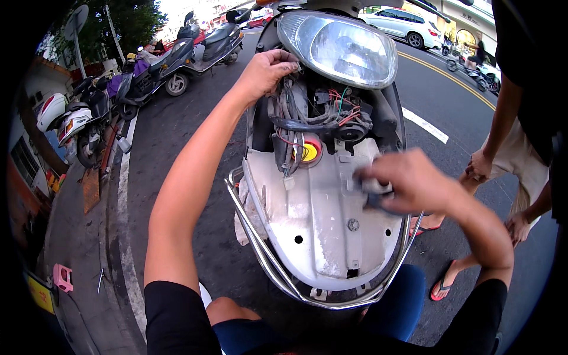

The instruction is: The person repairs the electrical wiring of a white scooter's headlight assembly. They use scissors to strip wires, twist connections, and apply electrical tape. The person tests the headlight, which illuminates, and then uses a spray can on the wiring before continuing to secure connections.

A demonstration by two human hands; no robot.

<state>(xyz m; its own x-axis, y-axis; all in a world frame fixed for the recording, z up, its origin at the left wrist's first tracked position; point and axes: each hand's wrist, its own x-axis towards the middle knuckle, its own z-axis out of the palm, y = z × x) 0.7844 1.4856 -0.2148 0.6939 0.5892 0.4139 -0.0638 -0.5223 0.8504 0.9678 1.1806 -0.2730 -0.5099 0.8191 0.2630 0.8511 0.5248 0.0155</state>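
Note:
In front of me stands a scooter with its front cover off, baring a whitish inner panel (307, 219). My left hand (273, 74) is closed in a pinch at the lower left edge of the headlight (337, 50), above a bundle of grey wires (289, 109); what the fingertips hold is too small to make out. Over the panel's right side, my right hand (414, 180) is smeared by motion, its fingers curled round a dark object I cannot name. A horn with a yellow centre (309, 152) sits between the hands, beside red wires (348, 115).
A chrome bar (278, 284) curves round the panel's near edge. At right another person (520, 160) stands close, hands on knees. Parked scooters (165, 65) line the left. A pink stool (63, 278) and a thin tool (100, 281) are on the ground. A white car (402, 26) is beyond.

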